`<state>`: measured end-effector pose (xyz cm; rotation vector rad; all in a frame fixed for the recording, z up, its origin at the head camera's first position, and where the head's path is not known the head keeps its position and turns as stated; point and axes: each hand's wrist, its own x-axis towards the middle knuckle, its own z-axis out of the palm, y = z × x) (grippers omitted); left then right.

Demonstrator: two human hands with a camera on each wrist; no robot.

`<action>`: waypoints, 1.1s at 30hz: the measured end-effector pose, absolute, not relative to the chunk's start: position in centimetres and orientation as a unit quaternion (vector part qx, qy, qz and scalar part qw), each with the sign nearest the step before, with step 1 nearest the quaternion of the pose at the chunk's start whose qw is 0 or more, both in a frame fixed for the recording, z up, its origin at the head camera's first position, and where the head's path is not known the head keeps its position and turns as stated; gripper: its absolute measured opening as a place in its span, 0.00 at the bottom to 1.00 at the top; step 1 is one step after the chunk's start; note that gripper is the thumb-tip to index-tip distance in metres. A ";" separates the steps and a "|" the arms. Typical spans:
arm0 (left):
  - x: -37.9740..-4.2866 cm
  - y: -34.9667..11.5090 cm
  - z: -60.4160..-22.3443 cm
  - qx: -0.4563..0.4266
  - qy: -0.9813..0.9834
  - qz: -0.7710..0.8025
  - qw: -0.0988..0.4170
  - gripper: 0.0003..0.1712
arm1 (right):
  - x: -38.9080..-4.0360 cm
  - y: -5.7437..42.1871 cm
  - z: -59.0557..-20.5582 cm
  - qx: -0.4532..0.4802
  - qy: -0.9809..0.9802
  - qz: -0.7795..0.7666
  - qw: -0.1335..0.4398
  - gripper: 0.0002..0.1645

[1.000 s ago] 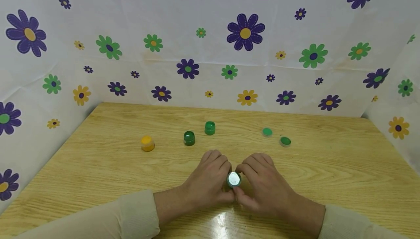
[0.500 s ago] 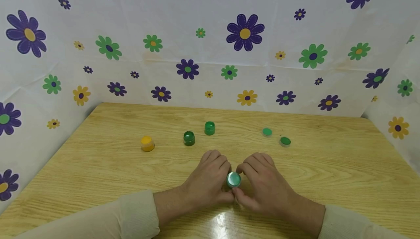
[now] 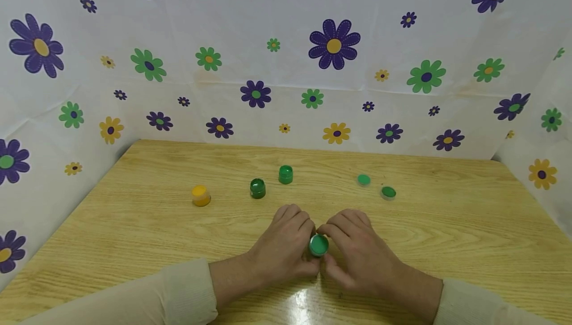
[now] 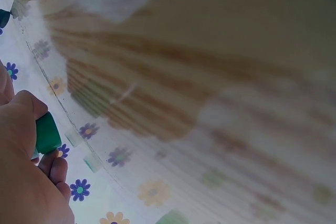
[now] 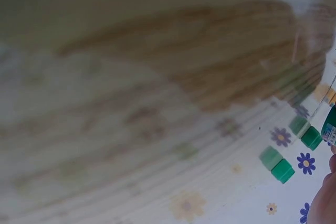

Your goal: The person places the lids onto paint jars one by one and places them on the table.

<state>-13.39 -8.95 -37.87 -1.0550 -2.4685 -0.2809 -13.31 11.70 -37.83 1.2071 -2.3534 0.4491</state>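
Note:
A small green paint jar [image 3: 319,245] with a green round top stands between my two hands, near the front middle of the table. My left hand [image 3: 286,245] grips its left side, fingers curled round it; the jar's green side [image 4: 48,132] shows between finger and thumb in the left wrist view. At the right side of the top, my right hand [image 3: 357,253] pinches with curled forefinger and thumb. A printed label on the jar [image 5: 329,127] faces the right wrist camera, with only the edge of the right hand in that view.
Behind the hands stand two uncovered green paint jars, one darker [image 3: 257,188] and one brighter [image 3: 286,174]. A yellow paint jar [image 3: 201,195] is farther left. Two green lids [image 3: 364,180] lie at the right on the wooden table [image 3: 447,206]. A flowered cloth [image 3: 286,67] walls the back and sides.
The jar's top, bright with glare a second ago, now shows plain green. My right thumb and forefinger have shifted slightly round its edge; the left hand stays put.

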 end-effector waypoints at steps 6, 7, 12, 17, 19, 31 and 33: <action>-13.5 -9.0 -38.0 -0.384 -0.890 -0.102 0.223 0.18 | -13.4 11.7 -37.9 0.443 -0.848 0.165 0.242 0.16; -13.5 -9.0 -38.0 -0.385 -0.890 -0.102 0.224 0.18 | -13.4 11.7 -37.9 0.442 -0.848 0.165 0.243 0.16; -13.5 -8.9 -38.1 -0.386 -0.888 -0.101 0.228 0.18 | -13.4 11.6 -37.9 0.434 -0.851 0.165 0.246 0.15; -13.4 -8.9 -38.0 -0.381 -0.893 -0.101 0.218 0.18 | -13.3 11.6 -37.9 0.427 -0.853 0.166 0.252 0.13; -13.4 -8.9 -38.0 -0.380 -0.894 -0.101 0.216 0.18 | -13.4 11.6 -38.0 0.427 -0.851 0.165 0.256 0.13; -13.4 -9.0 -38.0 -0.381 -0.894 -0.100 0.215 0.20 | -13.3 11.6 -37.9 0.415 -0.861 0.162 0.246 0.16; -13.3 -9.0 -38.0 -0.380 -0.895 -0.099 0.213 0.21 | -13.3 11.6 -37.9 0.415 -0.862 0.165 0.242 0.17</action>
